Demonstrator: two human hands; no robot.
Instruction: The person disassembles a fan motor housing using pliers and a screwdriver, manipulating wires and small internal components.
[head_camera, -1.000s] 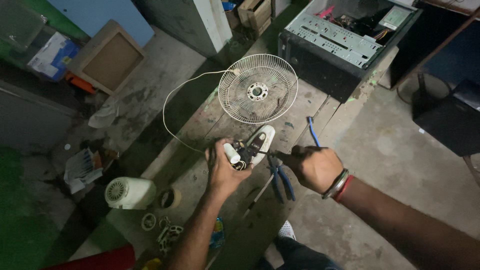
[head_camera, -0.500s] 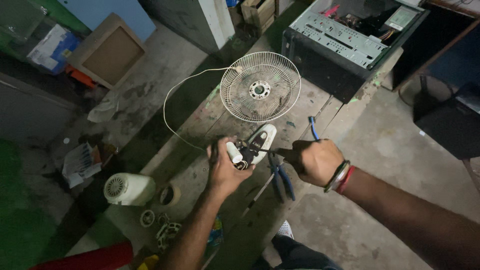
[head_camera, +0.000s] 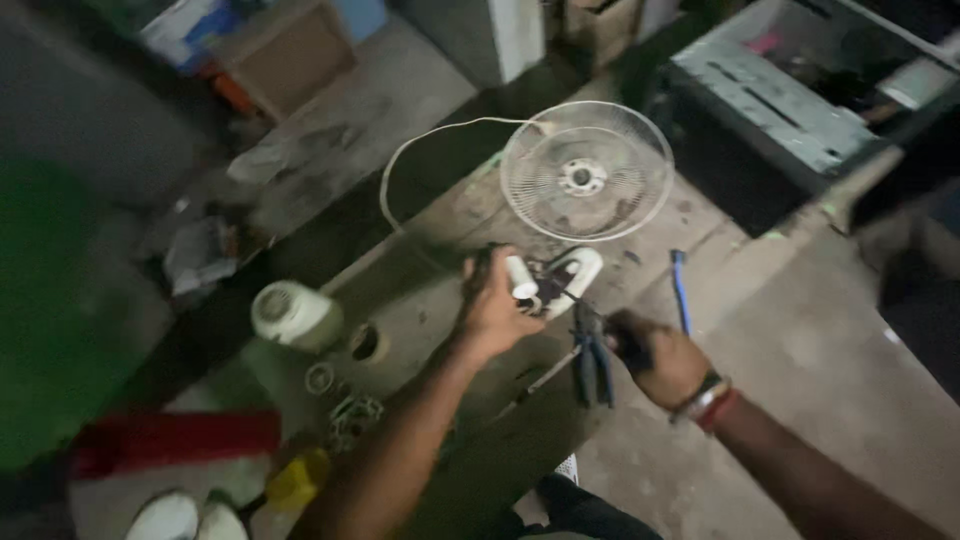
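Note:
My left hand (head_camera: 497, 312) grips a small white and black fan part (head_camera: 552, 283) with a white cylinder at its top, held over a worn wooden bench (head_camera: 430, 240). My right hand (head_camera: 662, 358) is closed round a dark-handled tool (head_camera: 590, 340) whose tip points at that part. A pair of blue-handled pliers (head_camera: 594, 372) lies just under the tool. A round wire fan guard (head_camera: 586, 171) lies flat on the bench beyond both hands, with a white cord (head_camera: 420, 150) looping off to its left.
A white motor housing (head_camera: 292, 314) and small rings (head_camera: 320, 378) lie on the bench at left. A blue pen-like tool (head_camera: 680, 290) lies right of the hands. An open grey metal case (head_camera: 770, 100) stands far right, a brown box (head_camera: 290, 50) at the top left, a red object (head_camera: 180, 440) below.
The view has shifted, so everything sits a little lower and further right. Both hands keep their grip; the right hand has edged in closer to the part.

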